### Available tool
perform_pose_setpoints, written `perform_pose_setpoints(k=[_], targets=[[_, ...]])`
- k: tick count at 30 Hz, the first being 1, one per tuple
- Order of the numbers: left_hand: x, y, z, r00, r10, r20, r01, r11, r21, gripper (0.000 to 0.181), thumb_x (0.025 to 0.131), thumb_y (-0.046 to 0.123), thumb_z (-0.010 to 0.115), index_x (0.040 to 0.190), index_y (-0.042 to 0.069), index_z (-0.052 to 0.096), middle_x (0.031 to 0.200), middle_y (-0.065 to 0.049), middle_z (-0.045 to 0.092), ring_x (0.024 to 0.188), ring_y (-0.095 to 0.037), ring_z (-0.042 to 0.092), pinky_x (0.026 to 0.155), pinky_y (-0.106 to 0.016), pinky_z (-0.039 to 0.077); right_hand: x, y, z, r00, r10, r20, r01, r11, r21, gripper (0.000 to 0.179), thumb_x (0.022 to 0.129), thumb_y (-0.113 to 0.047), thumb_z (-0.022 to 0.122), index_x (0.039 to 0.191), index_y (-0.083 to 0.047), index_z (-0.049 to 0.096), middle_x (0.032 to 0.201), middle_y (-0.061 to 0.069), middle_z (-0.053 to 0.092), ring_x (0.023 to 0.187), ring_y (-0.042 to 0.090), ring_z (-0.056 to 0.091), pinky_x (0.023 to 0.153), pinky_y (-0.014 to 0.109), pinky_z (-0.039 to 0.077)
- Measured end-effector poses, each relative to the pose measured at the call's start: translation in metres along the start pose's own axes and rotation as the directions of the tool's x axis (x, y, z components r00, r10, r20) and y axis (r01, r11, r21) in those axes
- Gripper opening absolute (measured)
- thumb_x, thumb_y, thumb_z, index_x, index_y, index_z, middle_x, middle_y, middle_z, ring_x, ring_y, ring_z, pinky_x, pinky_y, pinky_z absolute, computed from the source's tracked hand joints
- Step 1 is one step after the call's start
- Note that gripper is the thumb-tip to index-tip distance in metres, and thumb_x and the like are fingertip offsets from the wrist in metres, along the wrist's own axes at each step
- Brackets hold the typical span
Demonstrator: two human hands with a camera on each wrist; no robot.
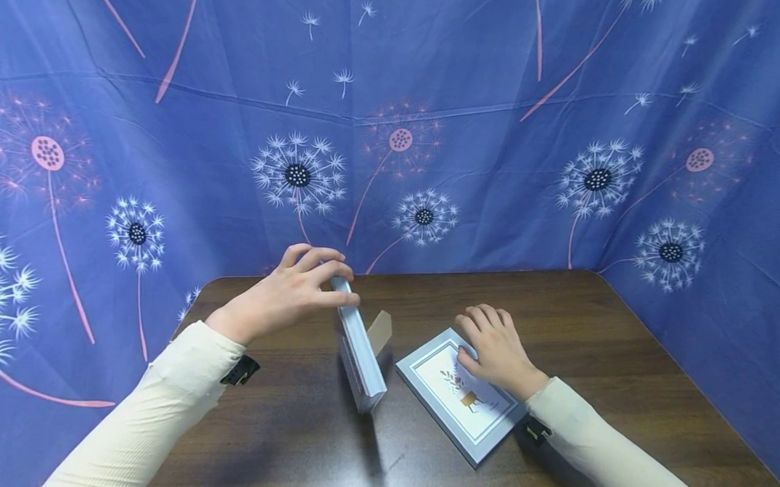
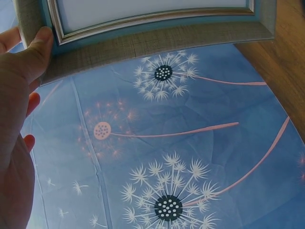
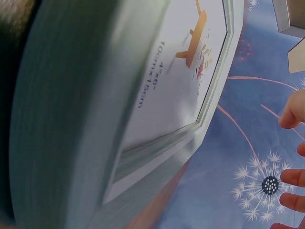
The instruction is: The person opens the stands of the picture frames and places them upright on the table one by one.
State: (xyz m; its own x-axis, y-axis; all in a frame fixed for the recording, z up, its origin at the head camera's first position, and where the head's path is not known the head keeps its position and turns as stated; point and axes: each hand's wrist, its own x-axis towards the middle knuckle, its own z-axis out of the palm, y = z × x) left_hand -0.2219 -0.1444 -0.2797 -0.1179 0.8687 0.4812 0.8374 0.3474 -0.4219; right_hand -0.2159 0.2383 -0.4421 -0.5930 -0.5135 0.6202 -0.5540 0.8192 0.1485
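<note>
My left hand grips the top of a picture frame that stands on edge on the table, seen nearly side-on. A tan stand flap sticks out from its right side. In the left wrist view, the thumb presses the corner of this frame's wooden-looking border, beside a pale, blank panel. A second, blue-grey picture frame lies face up to the right, showing a plant-in-pot print. Over its right part is my right hand, fingers loosely spread and holding nothing; the right wrist view shows fingers apart from the frame.
Both frames are on a dark brown wooden table. A blue cloth with dandelion patterns hangs behind it and along both sides. Each wrist carries a black strap, the left strap showing below the cream sleeve.
</note>
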Motion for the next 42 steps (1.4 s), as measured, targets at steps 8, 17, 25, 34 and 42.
perform_pose_setpoints(k=[8, 17, 25, 34, 42], targets=[[-0.001, -0.002, 0.0, 1.0, -0.032, 0.0, 0.032, 0.999, -0.019, 0.058, 0.071, 0.0, 0.082, 0.117, 0.031, 0.066, 0.117, -0.005, 0.059, 0.118, -0.032, 0.049, 0.093, -0.053, 0.035, -0.001, 0.0, 0.002, 1.0, 0.011, -0.015, -0.011, 1.0, 0.011, 0.045, 0.076, -0.03, 0.061, 0.113, -0.005, 0.061, 0.113, 0.018, 0.059, 0.107, 0.04, 0.053, 0.086, 0.057, 0.039], [-0.004, 0.0, 0.0, 0.998, -0.065, -0.001, 0.065, 0.998, -0.016, 0.055, 0.071, 0.003, 0.084, 0.115, 0.031, 0.067, 0.113, -0.004, 0.059, 0.116, -0.031, 0.049, 0.093, -0.056, 0.033, 0.0, -0.004, -0.002, 0.999, 0.033, -0.009, -0.033, 0.999, 0.022, 0.044, 0.077, -0.031, 0.061, 0.113, -0.005, 0.062, 0.115, 0.018, 0.058, 0.108, 0.04, 0.053, 0.086, 0.057, 0.039], [-0.006, 0.0, 0.003, 0.996, -0.091, -0.018, 0.091, 0.996, 0.007, 0.041, 0.076, 0.023, 0.084, 0.113, 0.03, 0.067, 0.109, -0.002, 0.059, 0.112, -0.03, 0.05, 0.092, -0.058, 0.033, -0.001, -0.007, -0.006, 0.998, 0.048, -0.031, -0.047, 0.999, 0.025, 0.045, 0.077, -0.032, 0.059, 0.113, -0.005, 0.062, 0.114, 0.02, 0.058, 0.107, 0.04, 0.052, 0.083, 0.057, 0.039], [-0.009, 0.002, 0.007, 0.99, -0.139, -0.035, 0.139, 0.99, -0.015, 0.044, 0.076, 0.019, 0.084, 0.115, 0.027, 0.065, 0.109, -0.003, 0.059, 0.11, -0.03, 0.05, 0.092, -0.062, 0.03, -0.005, -0.009, -0.007, 0.998, 0.069, -0.012, -0.069, 0.997, 0.023, 0.045, 0.077, -0.031, 0.062, 0.113, -0.005, 0.062, 0.116, 0.02, 0.058, 0.108, 0.041, 0.051, 0.084, 0.058, 0.038], [-0.011, 0.003, 0.01, 0.984, -0.176, -0.034, 0.176, 0.984, -0.004, 0.048, 0.074, 0.016, 0.086, 0.116, 0.027, 0.064, 0.109, -0.004, 0.058, 0.112, -0.032, 0.049, 0.093, -0.064, 0.026, -0.005, -0.01, -0.008, 0.997, 0.067, -0.028, -0.066, 0.997, 0.041, 0.044, 0.076, -0.031, 0.061, 0.112, -0.005, 0.061, 0.115, 0.02, 0.057, 0.107, 0.042, 0.051, 0.084, 0.059, 0.038]])
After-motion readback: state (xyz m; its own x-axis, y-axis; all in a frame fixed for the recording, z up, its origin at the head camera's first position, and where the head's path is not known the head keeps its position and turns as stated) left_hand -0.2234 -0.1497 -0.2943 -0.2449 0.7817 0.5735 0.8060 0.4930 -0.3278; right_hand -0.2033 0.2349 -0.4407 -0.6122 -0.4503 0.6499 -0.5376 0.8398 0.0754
